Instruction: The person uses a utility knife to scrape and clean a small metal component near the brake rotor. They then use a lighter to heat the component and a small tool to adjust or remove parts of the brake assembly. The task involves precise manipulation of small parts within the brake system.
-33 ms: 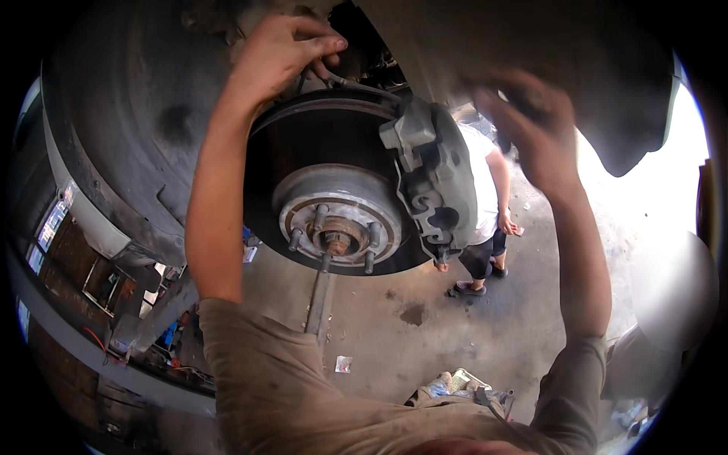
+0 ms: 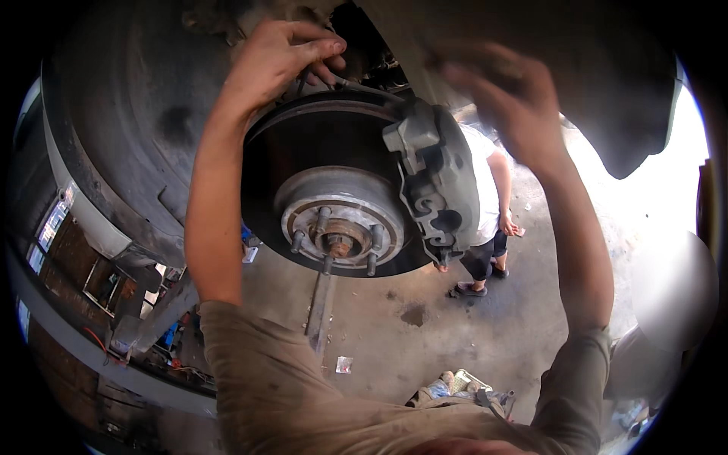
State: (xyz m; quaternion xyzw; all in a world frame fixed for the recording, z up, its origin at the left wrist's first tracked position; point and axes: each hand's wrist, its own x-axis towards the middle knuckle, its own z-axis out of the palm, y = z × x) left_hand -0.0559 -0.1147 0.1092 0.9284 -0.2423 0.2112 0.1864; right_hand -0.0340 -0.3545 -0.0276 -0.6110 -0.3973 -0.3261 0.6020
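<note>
My left hand [image 2: 277, 64] is raised above the dark brake disc [image 2: 303, 144], its fingers curled and the thumb close to the forefinger. A thin hose or metal arm [image 2: 368, 88] runs from beside these fingers toward the brake caliper [image 2: 436, 182]; what the fingertips hold, if anything, is hidden. The grey caliper sits on the right side of the disc. The wheel hub [image 2: 341, 227], with several studs around a rusty centre, faces me. Up and to the right of the caliper, my right hand [image 2: 516, 106] is smeared by motion, so its fingers cannot be read.
Wheel-arch liner [image 2: 121, 121] curves along the left, and a dark body panel [image 2: 591, 83] hangs at the upper right. Beyond the caliper stands a person in a white shirt [image 2: 481, 182]. A metal post [image 2: 319, 303] is below the hub. A bundle of things [image 2: 455, 387] lies on the floor.
My right hand has shifted left, toward the space above the caliper. My left hand has stayed nearly in place beside the top of the disc.
</note>
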